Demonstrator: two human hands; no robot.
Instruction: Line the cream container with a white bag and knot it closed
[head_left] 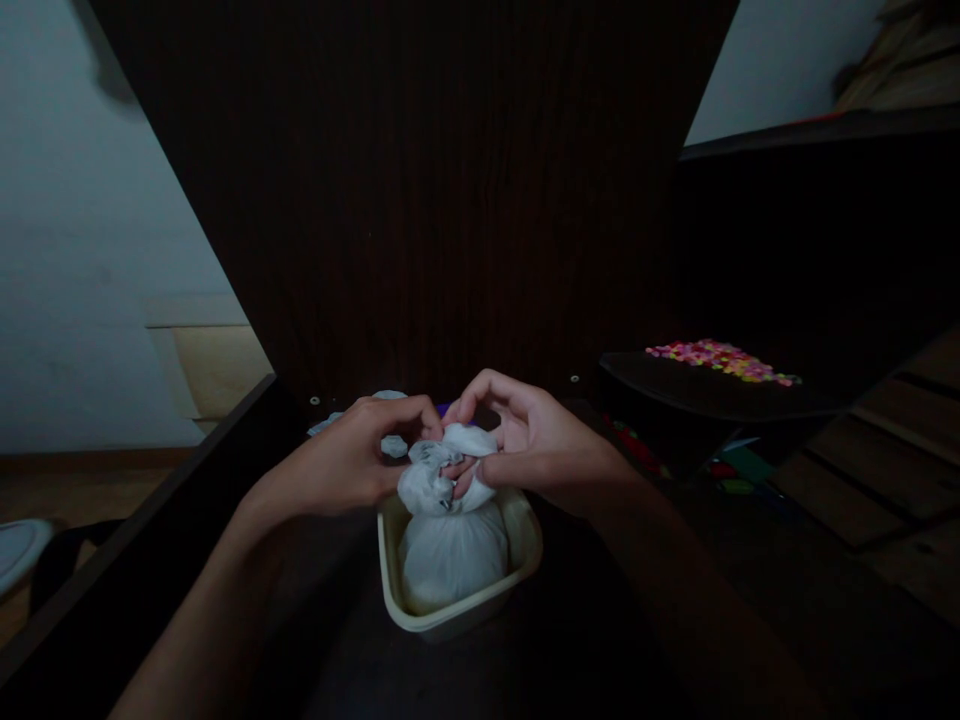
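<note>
A white plastic bag (456,555), full and rounded, sits inside a pale rectangular container (529,545) on a dark surface. Its twisted top stands above the container's rim. My left hand (352,450) pinches the left side of the gathered plastic, fingers bent around it. On the other side, my right hand (536,435) has its thumb and fingers curled round the bag's neck, some fingertips inside a loop of the plastic. What the bag holds is hidden.
A dark wooden panel (450,200) rises behind the container. At the right, a dark shelf (630,385) carries small pink and yellow pieces (720,360). A raised dark edge (150,510) runs along the left. Crumpled pale plastic (391,445) lies behind my left hand.
</note>
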